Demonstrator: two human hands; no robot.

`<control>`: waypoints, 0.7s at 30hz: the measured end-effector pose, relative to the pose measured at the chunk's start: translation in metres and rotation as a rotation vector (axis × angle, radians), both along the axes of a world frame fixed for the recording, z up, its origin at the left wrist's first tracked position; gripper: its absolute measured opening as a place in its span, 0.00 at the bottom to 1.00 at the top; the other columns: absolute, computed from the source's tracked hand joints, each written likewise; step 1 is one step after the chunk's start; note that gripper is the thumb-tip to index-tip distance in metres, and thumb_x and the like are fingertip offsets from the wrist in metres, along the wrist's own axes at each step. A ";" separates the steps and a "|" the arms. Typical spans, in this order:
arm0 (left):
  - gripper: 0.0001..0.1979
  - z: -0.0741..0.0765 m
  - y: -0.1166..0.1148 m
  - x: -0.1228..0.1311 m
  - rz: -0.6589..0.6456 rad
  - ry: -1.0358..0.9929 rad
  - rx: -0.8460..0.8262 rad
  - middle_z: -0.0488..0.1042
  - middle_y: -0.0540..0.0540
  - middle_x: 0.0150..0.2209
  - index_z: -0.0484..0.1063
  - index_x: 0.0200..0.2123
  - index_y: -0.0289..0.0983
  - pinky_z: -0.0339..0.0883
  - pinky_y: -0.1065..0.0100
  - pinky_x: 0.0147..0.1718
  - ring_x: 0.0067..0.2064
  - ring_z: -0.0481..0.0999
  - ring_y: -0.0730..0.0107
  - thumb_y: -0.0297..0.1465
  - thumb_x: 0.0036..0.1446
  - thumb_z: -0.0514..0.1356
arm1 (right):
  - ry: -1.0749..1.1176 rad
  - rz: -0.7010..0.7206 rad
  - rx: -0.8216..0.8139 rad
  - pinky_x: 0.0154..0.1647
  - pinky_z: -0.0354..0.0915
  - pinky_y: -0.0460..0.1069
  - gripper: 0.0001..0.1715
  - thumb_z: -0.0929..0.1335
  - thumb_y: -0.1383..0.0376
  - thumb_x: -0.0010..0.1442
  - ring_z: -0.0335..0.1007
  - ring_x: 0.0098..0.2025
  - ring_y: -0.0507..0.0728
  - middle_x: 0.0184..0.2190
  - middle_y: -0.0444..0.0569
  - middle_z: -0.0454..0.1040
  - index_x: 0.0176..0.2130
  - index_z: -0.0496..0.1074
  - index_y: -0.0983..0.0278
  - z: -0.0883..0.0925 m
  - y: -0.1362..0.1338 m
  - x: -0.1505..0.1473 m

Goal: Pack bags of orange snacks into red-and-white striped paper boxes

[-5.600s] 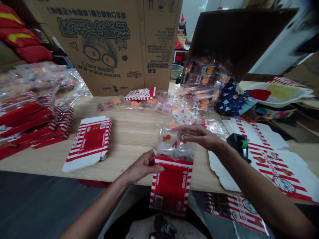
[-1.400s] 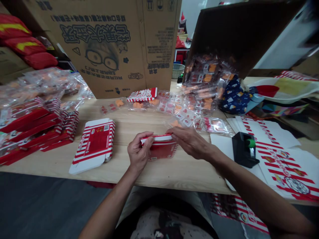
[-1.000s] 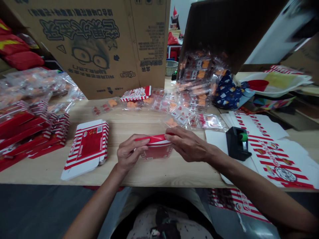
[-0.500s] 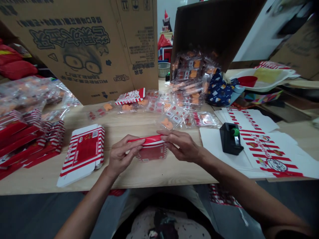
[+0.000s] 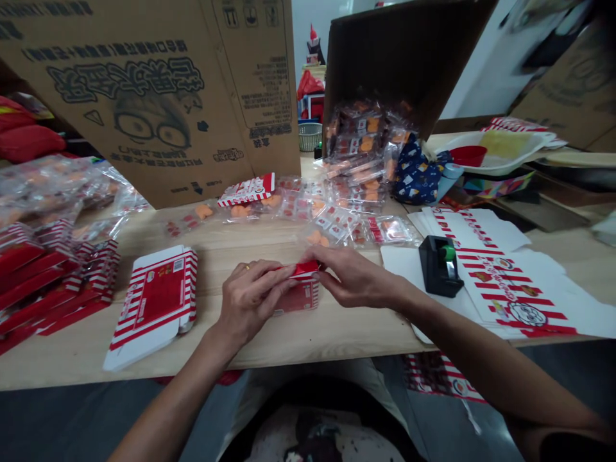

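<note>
A small red-and-white striped carton (image 5: 302, 295) stands on the wooden table (image 5: 337, 330) between my hands, its red top edge pinched. My left hand (image 5: 250, 298) grips the carton's left side and covers part of it. My right hand (image 5: 353, 277) holds the top flap from the right with its fingertips. Beside my left hand lies a flat, unfolded striped carton (image 5: 154, 301). Loose plastic packets of orange sweets (image 5: 334, 226) lie just beyond my right fingers. The carton's contents are hidden.
Stacked red cartons (image 5: 38, 289) and bagged sweets (image 5: 52, 192) fill the left side. A black tape dispenser (image 5: 439, 266) sits on flat striped sheets (image 5: 505, 282) at right. A large cardboard box (image 5: 144, 96) stands behind, and another tips bagged sweets (image 5: 359, 154) forward.
The carton now sits low on the table, its top folded shut. My hands have closed in, with my left hand moving over it. The view has drifted slightly.
</note>
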State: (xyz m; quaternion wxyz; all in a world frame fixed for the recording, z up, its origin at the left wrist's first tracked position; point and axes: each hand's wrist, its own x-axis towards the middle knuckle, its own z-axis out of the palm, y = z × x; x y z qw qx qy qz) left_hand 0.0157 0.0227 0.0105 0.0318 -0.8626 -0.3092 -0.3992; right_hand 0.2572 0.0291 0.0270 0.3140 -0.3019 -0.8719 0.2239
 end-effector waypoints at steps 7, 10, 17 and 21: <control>0.15 0.000 -0.005 -0.002 -0.012 0.028 -0.047 0.81 0.44 0.43 0.75 0.52 0.40 0.67 0.63 0.39 0.41 0.80 0.64 0.32 0.62 0.65 | -0.014 -0.062 -0.049 0.27 0.55 0.46 0.07 0.65 0.75 0.55 0.62 0.26 0.51 0.25 0.42 0.70 0.31 0.66 0.63 0.013 0.001 -0.002; 0.19 0.001 -0.006 0.000 -0.006 0.008 -0.063 0.81 0.43 0.43 0.74 0.53 0.40 0.68 0.61 0.40 0.41 0.79 0.61 0.35 0.60 0.67 | -0.134 -0.138 0.095 0.25 0.51 0.47 0.07 0.64 0.75 0.55 0.59 0.25 0.52 0.25 0.44 0.69 0.33 0.64 0.63 0.013 -0.006 -0.007; 0.15 -0.012 0.000 0.002 0.016 -0.031 0.029 0.83 0.45 0.43 0.77 0.51 0.43 0.67 0.62 0.39 0.40 0.80 0.63 0.30 0.61 0.67 | -0.136 -0.098 0.457 0.31 0.64 0.50 0.13 0.58 0.78 0.60 0.66 0.31 0.57 0.31 0.52 0.73 0.36 0.62 0.61 -0.012 -0.014 -0.012; 0.11 -0.011 -0.004 0.001 0.062 0.035 0.131 0.83 0.46 0.46 0.78 0.48 0.44 0.65 0.59 0.42 0.42 0.81 0.62 0.31 0.62 0.66 | -0.073 0.049 0.310 0.50 0.70 0.57 0.12 0.59 0.77 0.65 0.70 0.50 0.61 0.46 0.59 0.75 0.40 0.64 0.63 -0.010 -0.014 -0.003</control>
